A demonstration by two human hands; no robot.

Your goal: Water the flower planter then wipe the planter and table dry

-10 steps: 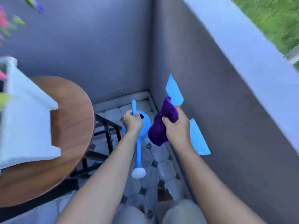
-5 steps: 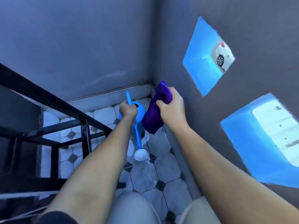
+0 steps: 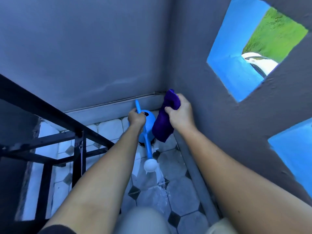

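A blue watering can [image 3: 148, 125] with a white rose head [image 3: 150, 165] sits low in the corner, at or just above the tiled floor, its spout pointing toward me. My left hand [image 3: 136, 117] is closed around its thin blue handle. My right hand [image 3: 180, 112] grips a purple cloth [image 3: 164, 123] that hangs down just right of the can, touching it. The planter and tabletop are out of view.
The table's black metal frame [image 3: 79, 141] fills the left side, close to my left forearm. Grey walls meet in the corner behind the can; the right wall [image 3: 211, 149] has blue-edged openings [image 3: 249, 53]. Wet patches show on the floor tiles [image 3: 157, 186].
My view dropped from above the table to below its top; the planter and wooden top left the frame. Both hands went lower into the corner with the can and cloth.
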